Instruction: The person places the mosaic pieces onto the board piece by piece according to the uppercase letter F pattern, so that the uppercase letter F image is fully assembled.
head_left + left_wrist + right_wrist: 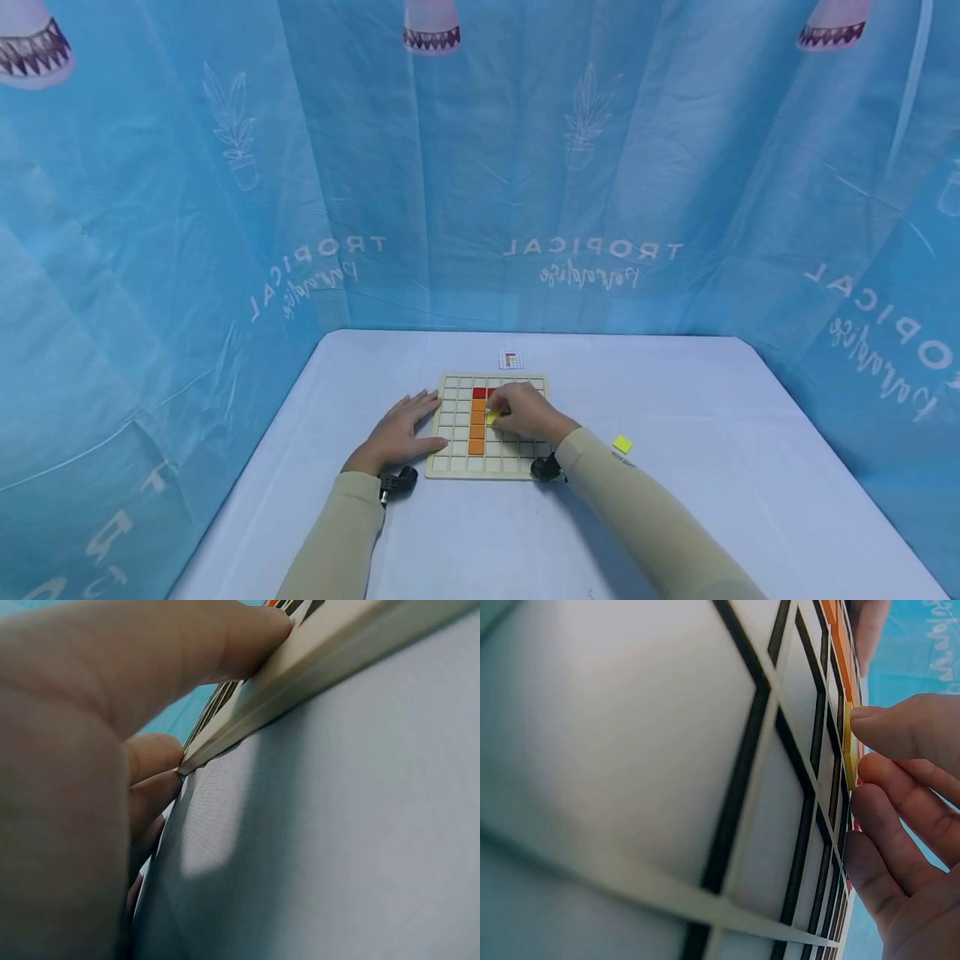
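A pale wooden grid board (487, 477) lies on the table, with a column of orange tiles (477, 432) in it and red tiles (479, 393) at the column's top. My right hand (528, 412) reaches over the board, thumb and fingertips at a yellow tile (492, 419) just right of the orange column. In the right wrist view that yellow tile (849, 739) shows edge-on at the grid, under the thumb (877, 726). My left hand (401, 429) spreads its fingers along the board's left side; thumb and fingertips touch the rim (262, 705).
Right of the board lies a loose yellow tile (622, 444), near my right sleeve (637, 500). A small pattern card (511, 361) with a coloured grid sits behind the board. Blue printed curtains (480, 208) hang round the white table (675, 400).
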`<move>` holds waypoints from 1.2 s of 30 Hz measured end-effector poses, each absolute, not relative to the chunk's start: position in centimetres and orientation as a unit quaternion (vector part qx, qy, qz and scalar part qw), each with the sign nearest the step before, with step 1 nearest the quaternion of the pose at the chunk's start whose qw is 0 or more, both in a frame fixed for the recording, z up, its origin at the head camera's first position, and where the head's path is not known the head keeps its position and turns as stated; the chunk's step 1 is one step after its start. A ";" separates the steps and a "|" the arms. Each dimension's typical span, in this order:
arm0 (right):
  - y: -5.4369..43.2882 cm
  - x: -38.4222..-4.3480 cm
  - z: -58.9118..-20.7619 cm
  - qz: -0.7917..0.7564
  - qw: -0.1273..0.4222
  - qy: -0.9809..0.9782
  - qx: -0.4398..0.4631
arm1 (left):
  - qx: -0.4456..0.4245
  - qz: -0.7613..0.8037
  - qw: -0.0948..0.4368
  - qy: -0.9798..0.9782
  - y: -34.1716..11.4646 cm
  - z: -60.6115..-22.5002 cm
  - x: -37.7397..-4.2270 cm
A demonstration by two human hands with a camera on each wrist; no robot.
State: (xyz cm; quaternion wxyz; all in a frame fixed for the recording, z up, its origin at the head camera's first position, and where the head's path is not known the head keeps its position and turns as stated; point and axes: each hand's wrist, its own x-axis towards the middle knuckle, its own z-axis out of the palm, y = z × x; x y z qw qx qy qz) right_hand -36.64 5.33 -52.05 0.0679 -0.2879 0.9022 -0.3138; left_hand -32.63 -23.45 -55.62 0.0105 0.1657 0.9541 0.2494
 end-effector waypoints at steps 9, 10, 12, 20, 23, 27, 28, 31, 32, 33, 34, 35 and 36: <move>5.5 -36.5 -52.2 -0.323 0.069 0.902 -0.278 | 0.161 0.241 0.007 0.957 -23.5 -56.0 -32.7; 5.6 -36.4 -52.2 -0.326 0.068 0.902 -0.276 | 0.161 0.244 0.008 0.956 -23.4 -56.0 -32.7; 6.0 -36.2 -52.3 -0.336 0.064 0.900 -0.269 | 0.161 0.246 0.008 0.956 -23.4 -56.0 -32.6; 9.9 -36.0 -52.6 -0.370 0.019 0.901 -0.226 | 0.161 0.249 0.007 0.955 -23.2 -55.7 -32.4; 12.1 -35.9 -52.9 -0.376 0.007 0.906 -0.192 | 0.160 0.250 0.006 0.955 -23.3 -55.7 -32.4; 15.4 -35.5 -53.1 -0.383 -0.007 0.910 -0.158 | 0.158 0.251 0.010 0.955 -23.3 -55.8 -32.3; 16.2 -35.3 -53.0 -0.383 -0.009 0.912 -0.148 | 0.157 0.251 0.010 0.955 -23.3 -55.8 -32.3; 18.6 -35.0 -52.9 -0.376 -0.012 0.917 -0.130 | 0.158 0.252 0.010 0.955 -23.4 -55.7 -32.3; 19.3 -34.9 -52.8 -0.374 -0.012 0.919 -0.124 | 0.160 0.254 0.008 0.954 -23.4 -55.7 -32.3; 20.0 -34.7 -52.8 -0.370 -0.011 0.922 -0.116 | 0.161 0.255 0.008 0.953 -23.4 -55.6 -32.3; 20.6 -34.5 -52.8 -0.367 -0.010 0.923 -0.112 | 0.161 0.255 0.009 0.953 -23.5 -55.6 -32.3; 21.3 -34.3 -52.7 -0.365 -0.009 0.924 -0.112 | 0.161 0.255 0.009 0.954 -23.5 -55.6 -32.4; 21.8 -34.1 -52.7 -0.362 -0.008 0.925 -0.113 | 0.162 0.255 0.008 0.953 -23.5 -55.6 -32.4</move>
